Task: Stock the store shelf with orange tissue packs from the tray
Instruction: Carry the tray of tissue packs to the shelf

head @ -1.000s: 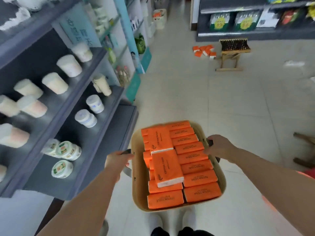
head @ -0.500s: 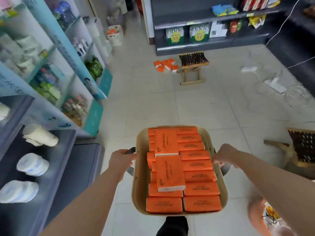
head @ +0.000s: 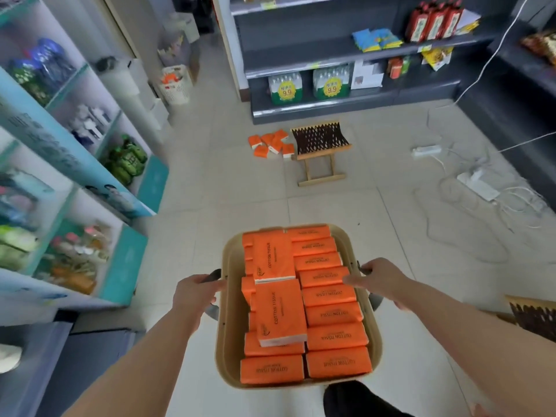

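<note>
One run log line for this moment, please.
carry | left grip: holds left handle | right grip: holds right handle | tray: orange tissue packs

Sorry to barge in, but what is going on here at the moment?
A person carries a tan tray full of orange tissue packs through the shop, the left hand and right hand each holding a side handle. Nothing is being shelved yet. Loose packs lie on the floor beside a wooden stool.

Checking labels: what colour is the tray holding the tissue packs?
The tray is tan or beige, clearest in the head view.
</note>
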`<move>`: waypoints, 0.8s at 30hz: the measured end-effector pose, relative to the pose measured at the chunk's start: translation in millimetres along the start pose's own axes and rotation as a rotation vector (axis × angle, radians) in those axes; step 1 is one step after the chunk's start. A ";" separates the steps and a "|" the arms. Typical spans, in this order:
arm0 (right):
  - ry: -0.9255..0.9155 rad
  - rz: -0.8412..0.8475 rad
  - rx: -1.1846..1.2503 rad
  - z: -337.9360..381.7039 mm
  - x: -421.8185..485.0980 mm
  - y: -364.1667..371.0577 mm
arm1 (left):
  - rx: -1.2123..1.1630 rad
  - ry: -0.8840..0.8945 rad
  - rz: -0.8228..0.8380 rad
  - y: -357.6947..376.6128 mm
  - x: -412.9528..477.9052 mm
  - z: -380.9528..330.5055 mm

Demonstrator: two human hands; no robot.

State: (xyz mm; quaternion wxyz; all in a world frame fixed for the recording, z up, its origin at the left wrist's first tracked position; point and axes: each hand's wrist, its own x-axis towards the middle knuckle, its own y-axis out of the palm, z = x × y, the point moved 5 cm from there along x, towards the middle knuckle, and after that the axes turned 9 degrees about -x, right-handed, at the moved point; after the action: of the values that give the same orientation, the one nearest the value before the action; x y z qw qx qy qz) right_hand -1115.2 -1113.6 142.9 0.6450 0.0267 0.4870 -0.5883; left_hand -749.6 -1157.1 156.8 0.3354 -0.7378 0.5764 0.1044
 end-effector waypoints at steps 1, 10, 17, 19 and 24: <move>-0.010 -0.008 -0.011 9.5 14.3 -16.0 | -0.020 0.002 -0.010 8.9 7.7 -16.9; 0.030 -0.076 -0.043 91.6 158.7 -136.9 | -0.061 0.017 -0.045 75.4 116.2 -150.5; 0.077 -0.083 -0.056 161.9 266.3 -204.5 | -0.039 0.014 0.028 129.8 245.7 -249.7; 0.074 -0.089 -0.054 184.0 293.1 -226.4 | -0.029 0.017 0.056 144.0 273.8 -283.2; 0.040 -0.123 -0.019 233.1 358.3 -282.1 | -0.019 0.064 0.084 176.4 341.8 -368.3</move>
State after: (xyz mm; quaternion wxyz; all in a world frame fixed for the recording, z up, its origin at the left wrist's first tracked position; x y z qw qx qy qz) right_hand -1257.3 -1604.2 180.6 0.5979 0.0024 0.5059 -0.6217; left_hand -890.4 -1670.0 183.3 0.3051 -0.7189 0.6165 0.1000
